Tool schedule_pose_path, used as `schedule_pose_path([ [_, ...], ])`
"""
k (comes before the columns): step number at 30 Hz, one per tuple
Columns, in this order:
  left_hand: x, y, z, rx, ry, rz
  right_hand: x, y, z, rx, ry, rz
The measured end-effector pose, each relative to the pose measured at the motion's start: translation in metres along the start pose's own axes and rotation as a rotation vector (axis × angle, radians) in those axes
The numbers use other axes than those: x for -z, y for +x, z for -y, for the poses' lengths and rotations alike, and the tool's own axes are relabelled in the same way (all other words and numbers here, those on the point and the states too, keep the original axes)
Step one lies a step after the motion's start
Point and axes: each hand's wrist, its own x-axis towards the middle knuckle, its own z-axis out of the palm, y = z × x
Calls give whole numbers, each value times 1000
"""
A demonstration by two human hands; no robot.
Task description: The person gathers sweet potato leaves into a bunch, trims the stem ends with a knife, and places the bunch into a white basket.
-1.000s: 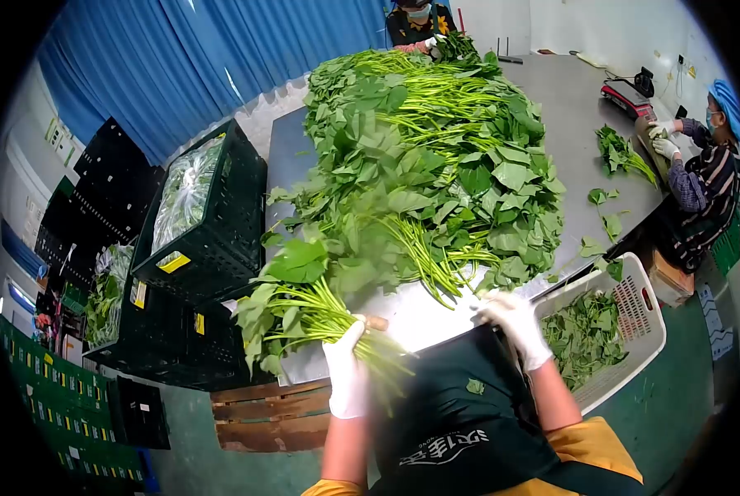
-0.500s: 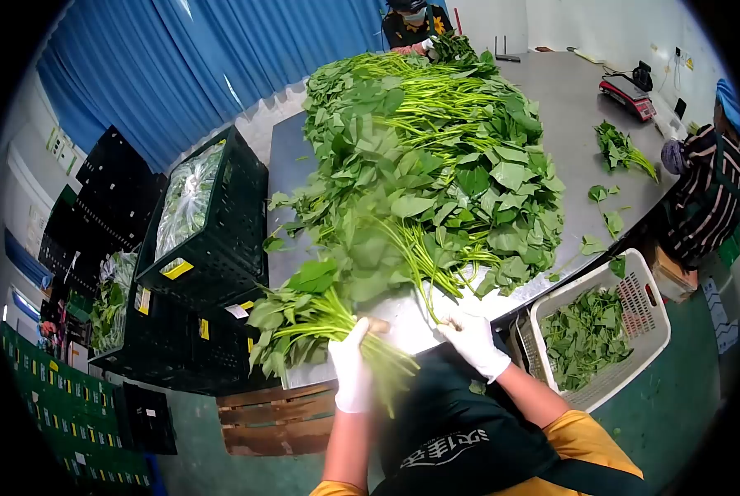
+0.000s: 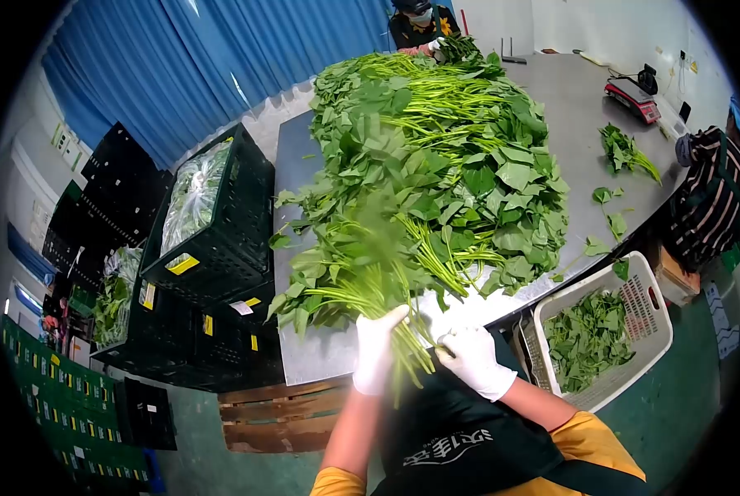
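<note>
Greens bunch (image 3: 345, 285) in both gloved fists, left hand (image 3: 376, 351), right hand (image 3: 475, 360); leaf-filled white basket (image 3: 651, 299); bagged greens in black crate (image 3: 238, 240)

My left hand (image 3: 376, 351) and right hand (image 3: 476, 361) are in thin white gloves, smooth and slightly shiny like rubber. The bundle of greens (image 3: 345, 285) I grip has soft matt leaves and sleek, glossy stems. The table (image 3: 568, 107) is bare metal, brushed and dully reflective. My apron (image 3: 461, 430) is dark matt cloth. The basket (image 3: 647, 302) is white perforated plastic, the crates (image 3: 221, 240) black matt plastic, the pallet (image 3: 275, 417) rough unpainted wood. The curtain (image 3: 221, 58) is blue pleated cloth.
</note>
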Motion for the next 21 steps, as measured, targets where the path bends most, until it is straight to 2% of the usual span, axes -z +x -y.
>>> schedule_pose_path([
  [2, -3, -3, 0, -6, 21, 4, -3, 2, -1, -221, 360, -24],
  [3, -7, -6, -1, -4, -7, 1, 6, 7, 5, -508, 623, 192],
  [4, -10, -8, -1, -2, -36, -2, 4, 11, 2, -509, 622, 190],
  [6, 0, -1, 22, -47, -26, 19, -8, 15, -6, -545, 958, 317],
  [7, 5, 2, 37, -167, 5, -2, -15, 16, -5, -379, 941, 131],
  [8, 10, 5, 50, -287, 35, -22, -14, 17, -3, -378, 940, 129],
  [9, 14, 9, 59, -260, 73, -105, -13, 19, -2, -537, 1069, 165],
  [10, 5, 3, 39, -262, 72, -105, -13, 20, -2, -698, 1195, 203],
  [12, -10, -12, 1, -46, -21, -98, -5, 22, -5, -707, 1165, 124],
  [13, -7, -12, 3, -139, 34, -136, -6, 23, -5, -731, 1220, -10],
  [14, -5, -13, 0, -136, 36, -133, -8, 22, -6, -755, 1270, -148],
  [17, -6, -15, -4, -94, -195, -328, 3, 21, -6, -629, 1037, -207],
  [20, -2, -12, 4, -97, -196, -259, 4, 19, -2, -522, 862, -181],
  [21, -4, -17, 2, -131, -22, -184, 0, 19, -2, -406, 718, -186],
])
